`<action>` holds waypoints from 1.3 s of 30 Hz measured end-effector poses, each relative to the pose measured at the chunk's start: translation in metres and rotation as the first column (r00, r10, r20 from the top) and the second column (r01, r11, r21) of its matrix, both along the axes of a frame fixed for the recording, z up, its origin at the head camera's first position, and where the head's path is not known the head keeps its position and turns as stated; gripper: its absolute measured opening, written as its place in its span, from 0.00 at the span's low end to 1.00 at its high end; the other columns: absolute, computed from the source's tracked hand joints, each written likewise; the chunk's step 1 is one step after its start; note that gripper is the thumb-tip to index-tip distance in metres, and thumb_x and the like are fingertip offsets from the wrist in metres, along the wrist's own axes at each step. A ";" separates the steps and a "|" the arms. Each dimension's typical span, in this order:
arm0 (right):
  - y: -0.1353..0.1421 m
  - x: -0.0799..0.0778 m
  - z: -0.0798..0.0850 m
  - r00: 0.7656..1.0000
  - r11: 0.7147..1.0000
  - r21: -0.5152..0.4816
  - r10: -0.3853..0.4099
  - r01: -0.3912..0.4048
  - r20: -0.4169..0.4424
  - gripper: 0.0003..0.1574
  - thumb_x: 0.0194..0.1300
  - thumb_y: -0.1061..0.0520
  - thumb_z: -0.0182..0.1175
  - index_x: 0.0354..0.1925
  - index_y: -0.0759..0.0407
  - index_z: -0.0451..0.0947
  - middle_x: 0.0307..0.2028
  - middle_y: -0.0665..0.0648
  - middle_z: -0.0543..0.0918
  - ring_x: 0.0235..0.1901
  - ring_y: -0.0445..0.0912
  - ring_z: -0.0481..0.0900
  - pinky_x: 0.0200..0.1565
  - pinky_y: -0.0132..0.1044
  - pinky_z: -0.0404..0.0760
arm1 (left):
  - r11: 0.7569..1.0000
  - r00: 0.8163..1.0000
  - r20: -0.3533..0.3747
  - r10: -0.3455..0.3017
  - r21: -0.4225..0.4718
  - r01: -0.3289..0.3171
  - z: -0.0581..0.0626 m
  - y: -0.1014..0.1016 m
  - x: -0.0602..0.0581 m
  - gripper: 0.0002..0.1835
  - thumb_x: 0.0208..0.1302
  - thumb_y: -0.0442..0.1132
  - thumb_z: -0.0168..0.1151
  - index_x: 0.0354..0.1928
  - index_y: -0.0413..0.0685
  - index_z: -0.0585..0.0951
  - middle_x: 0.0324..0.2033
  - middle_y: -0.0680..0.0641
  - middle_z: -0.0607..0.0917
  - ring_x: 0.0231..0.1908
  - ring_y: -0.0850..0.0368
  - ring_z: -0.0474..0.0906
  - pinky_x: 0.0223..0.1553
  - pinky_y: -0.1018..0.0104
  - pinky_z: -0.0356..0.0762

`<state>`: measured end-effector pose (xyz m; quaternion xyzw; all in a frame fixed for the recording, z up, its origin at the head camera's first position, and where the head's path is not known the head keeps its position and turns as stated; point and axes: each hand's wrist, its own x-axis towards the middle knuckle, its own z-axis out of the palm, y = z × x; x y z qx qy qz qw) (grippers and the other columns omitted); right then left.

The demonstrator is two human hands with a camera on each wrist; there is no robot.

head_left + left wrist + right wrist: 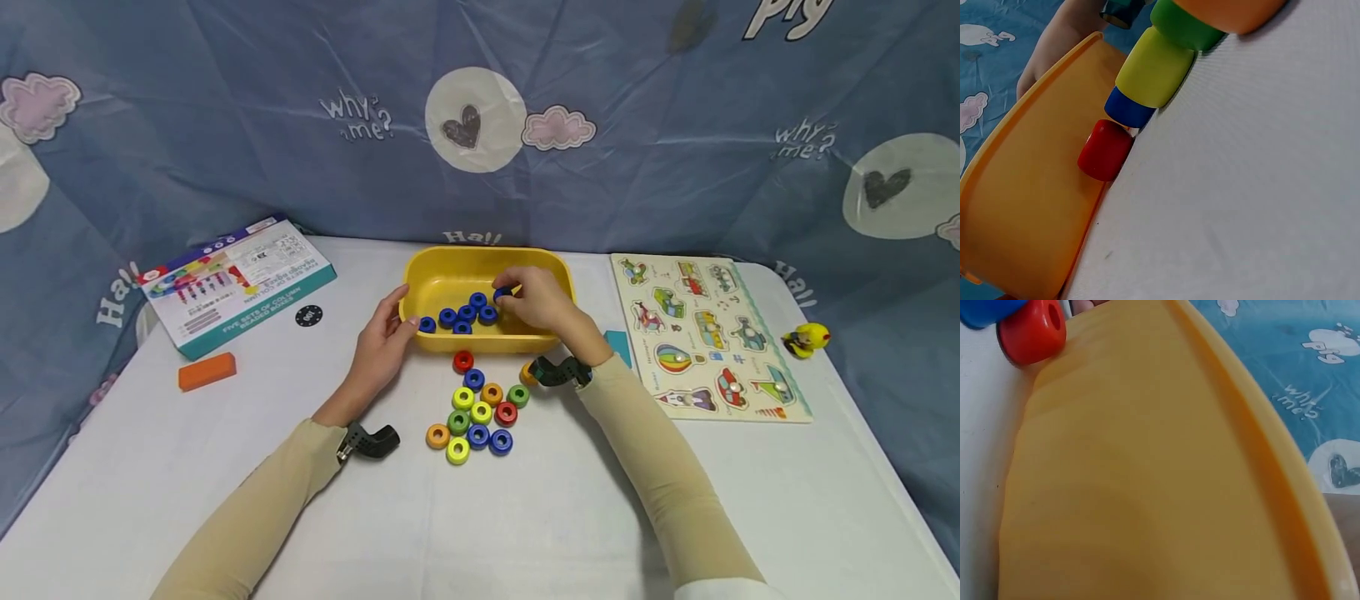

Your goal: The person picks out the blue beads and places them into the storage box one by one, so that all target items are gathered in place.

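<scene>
A yellow plastic tray (pixel 487 342) stands at the back middle of the table. My left hand (pixel 384 340) grips its left end, thumb at the near rim. Inside, near the right end, my right hand (pixel 534 298) pinches a blue ring-shaped bead (pixel 502 293) between thumb and fingers. Several more blue beads (pixel 467 313) lie on the tray floor to the left. In the right wrist view the tray's outer wall (pixel 1135 456) hides the right hand's fingertips. A red bead (pixel 1105 150) sits close against the tray in the left wrist view.
Several mixed-colour beads (pixel 481 412) lie in front of the tray. On the left are a bead-set box (pixel 238 283), an orange block (pixel 207 372) and a black disc (pixel 308 316). A wooden picture puzzle (pixel 705 333) and a yellow figure (pixel 806 340) are at right.
</scene>
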<state>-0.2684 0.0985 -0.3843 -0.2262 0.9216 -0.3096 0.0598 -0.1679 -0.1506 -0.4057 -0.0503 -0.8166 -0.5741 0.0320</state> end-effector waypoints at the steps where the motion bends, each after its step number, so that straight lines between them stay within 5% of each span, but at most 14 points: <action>1: 0.000 -0.001 -0.001 1.000 1.000 0.007 0.005 -0.005 0.002 0.16 0.65 0.58 0.63 0.51 0.60 0.82 0.48 0.58 0.85 0.40 0.51 0.81 0.49 0.43 0.82 | 1.000 1.000 -0.002 -0.001 0.003 0.001 -0.001 0.000 -0.001 0.30 0.74 0.37 0.49 0.74 0.45 0.57 0.72 0.36 0.61 0.67 0.41 0.67 0.65 0.49 0.70; 9: -0.001 -0.003 0.000 0.997 0.997 0.057 0.051 -0.055 0.062 0.20 0.64 0.65 0.60 0.55 0.61 0.79 0.53 0.60 0.83 0.53 0.52 0.80 0.58 0.45 0.79 | 1.000 1.000 -0.016 0.004 0.003 -0.004 -0.028 -0.007 -0.015 0.30 0.74 0.41 0.49 0.75 0.54 0.57 0.74 0.44 0.61 0.68 0.47 0.68 0.66 0.52 0.70; 20: -0.003 -0.003 0.003 0.991 0.993 0.091 0.065 -0.076 0.120 0.28 0.63 0.68 0.56 0.63 0.62 0.73 0.56 0.63 0.81 0.58 0.54 0.78 0.62 0.45 0.76 | 1.000 1.000 -0.010 0.002 -0.013 -0.002 0.005 0.001 0.002 0.29 0.74 0.37 0.48 0.74 0.43 0.57 0.73 0.37 0.60 0.67 0.41 0.67 0.66 0.50 0.69; 39: -0.001 0.002 0.002 0.992 0.994 0.073 0.079 -0.086 0.102 0.28 0.65 0.65 0.58 0.64 0.62 0.73 0.56 0.63 0.82 0.54 0.54 0.81 0.59 0.46 0.79 | 1.000 1.000 -0.005 0.008 -0.024 -0.008 0.005 0.002 0.004 0.30 0.74 0.37 0.48 0.74 0.44 0.57 0.72 0.36 0.61 0.67 0.40 0.67 0.65 0.49 0.70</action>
